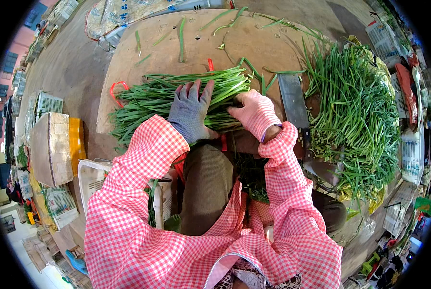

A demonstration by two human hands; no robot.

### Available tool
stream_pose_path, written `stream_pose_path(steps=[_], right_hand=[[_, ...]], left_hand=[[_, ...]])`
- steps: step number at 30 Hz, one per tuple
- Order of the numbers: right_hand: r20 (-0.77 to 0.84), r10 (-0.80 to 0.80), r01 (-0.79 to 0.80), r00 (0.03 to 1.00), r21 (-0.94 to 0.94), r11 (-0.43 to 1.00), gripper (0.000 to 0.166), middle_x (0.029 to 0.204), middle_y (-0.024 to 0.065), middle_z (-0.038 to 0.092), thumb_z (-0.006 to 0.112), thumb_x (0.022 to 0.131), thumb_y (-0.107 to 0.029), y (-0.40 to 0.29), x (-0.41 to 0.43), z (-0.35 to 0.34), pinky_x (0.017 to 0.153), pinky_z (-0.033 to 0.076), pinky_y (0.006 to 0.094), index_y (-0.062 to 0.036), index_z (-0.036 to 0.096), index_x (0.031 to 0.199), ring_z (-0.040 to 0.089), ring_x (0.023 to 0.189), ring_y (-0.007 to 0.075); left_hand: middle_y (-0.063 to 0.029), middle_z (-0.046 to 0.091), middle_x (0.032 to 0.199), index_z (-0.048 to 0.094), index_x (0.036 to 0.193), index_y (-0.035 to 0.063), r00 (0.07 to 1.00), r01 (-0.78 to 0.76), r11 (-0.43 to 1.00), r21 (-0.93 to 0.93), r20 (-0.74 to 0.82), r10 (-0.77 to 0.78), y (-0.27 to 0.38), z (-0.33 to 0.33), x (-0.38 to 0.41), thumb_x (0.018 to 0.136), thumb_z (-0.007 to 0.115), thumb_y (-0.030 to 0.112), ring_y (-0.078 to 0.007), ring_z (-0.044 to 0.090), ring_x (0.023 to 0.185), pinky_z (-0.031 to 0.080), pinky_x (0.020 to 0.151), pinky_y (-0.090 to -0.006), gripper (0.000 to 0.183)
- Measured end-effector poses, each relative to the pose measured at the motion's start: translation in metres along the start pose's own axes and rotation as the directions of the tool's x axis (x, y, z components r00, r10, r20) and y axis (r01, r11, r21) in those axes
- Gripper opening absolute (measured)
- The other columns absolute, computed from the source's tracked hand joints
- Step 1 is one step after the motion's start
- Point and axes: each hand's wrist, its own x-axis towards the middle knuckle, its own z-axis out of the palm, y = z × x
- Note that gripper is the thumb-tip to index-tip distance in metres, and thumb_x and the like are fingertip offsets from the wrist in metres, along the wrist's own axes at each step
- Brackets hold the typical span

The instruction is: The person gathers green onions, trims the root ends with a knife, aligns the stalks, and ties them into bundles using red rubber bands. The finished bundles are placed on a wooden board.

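Observation:
A bunch of garlic chives [154,94] lies crosswise on a wooden board [157,47], its pale stem ends towards the right. My left hand [192,110], in a grey glove, grips the middle of the bunch from above with the fingers spread across the leaves. In a pink striped glove, my right hand [257,110] curls against the stem ends; its fingertips are partly hidden. A red tie [210,65] sticks out beyond the bunch, and another red strip [223,142] shows on the near side. A red loop [118,93] sits by the leaf tips.
Right of my right hand lies a cleaver [293,97], blade pointing away. Beyond it is a large heap of loose chives [360,119] on yellow sacking. Stray leaves [181,39] are scattered over the board. A white plastic crate [92,173] stands beside my left knee.

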Motion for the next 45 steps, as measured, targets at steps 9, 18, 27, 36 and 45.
stream_pose_path(steps=[9, 18, 27, 36, 45], right_hand=[[-0.068, -0.201, 0.202, 0.977, 0.004, 0.979, 0.026, 0.084, 0.0164, 0.062, 0.065, 0.075, -0.028, 0.009, -0.001, 0.016, 0.076, 0.049, 0.0400, -0.0053, 0.067, 0.086, 0.059, 0.086, 0.0337], [-0.035, -0.177, 0.180, 0.984, 0.107, 0.978, 0.026, 0.086, 0.0200, 0.063, 0.063, 0.074, -0.024, 0.014, 0.007, 0.020, 0.076, 0.049, 0.0392, -0.0019, 0.066, 0.088, 0.060, 0.086, 0.0358], [0.015, 0.145, -0.133, 0.989, 0.495, 0.858, 0.031, 0.095, 0.0177, 0.066, 0.064, 0.078, -0.020, 0.022, -0.007, -0.010, 0.080, 0.049, 0.0305, -0.0004, 0.066, 0.102, 0.065, 0.089, 0.0250], [-0.322, 0.122, 0.031, 0.939, 0.432, 0.901, 0.017, 0.083, 0.0144, 0.064, 0.057, 0.084, -0.016, 0.080, -0.013, 0.000, 0.069, 0.050, 0.0414, -0.0101, 0.067, 0.096, 0.063, 0.079, 0.0347], [-0.310, -0.052, 0.037, 0.949, -0.055, 0.998, 0.041, 0.097, 0.0155, 0.063, 0.053, 0.080, -0.006, 0.051, 0.001, 0.027, 0.073, 0.050, 0.0419, -0.0147, 0.056, 0.120, 0.062, 0.086, 0.0357]], left_hand=[[-0.0238, 0.033, 0.137, 0.016, 0.144, 0.0048, 0.996, -0.041, 0.999, -0.030, -0.085, 0.038, -0.003, 0.009, -0.001, 0.045, 0.081, 0.055, -0.0380, 0.032, 0.127, 0.022, 0.107, -0.0507, 0.129], [-0.0250, 0.033, 0.136, 0.016, 0.144, 0.0052, 0.991, -0.046, 0.998, -0.053, -0.125, 0.039, 0.000, 0.006, -0.004, 0.044, 0.082, 0.056, -0.0399, 0.031, 0.127, 0.020, 0.108, -0.0520, 0.130], [-0.0232, 0.031, 0.134, 0.018, 0.143, 0.0035, 0.970, -0.137, 0.991, -0.005, -0.202, 0.134, 0.002, 0.009, -0.008, 0.036, 0.081, 0.060, -0.0392, 0.030, 0.125, 0.020, 0.107, -0.0521, 0.137], [-0.0217, 0.034, 0.132, 0.021, 0.142, 0.0028, 0.978, -0.128, 0.989, 0.068, -0.159, 0.137, 0.006, 0.009, -0.007, 0.036, 0.082, 0.058, -0.0370, 0.032, 0.124, 0.022, 0.107, -0.0516, 0.134], [-0.0215, 0.031, 0.134, 0.022, 0.142, 0.0038, 0.948, -0.152, 0.988, 0.039, -0.277, 0.157, 0.008, 0.009, -0.013, 0.035, 0.085, 0.050, -0.0374, 0.031, 0.124, 0.023, 0.106, -0.0524, 0.133]])
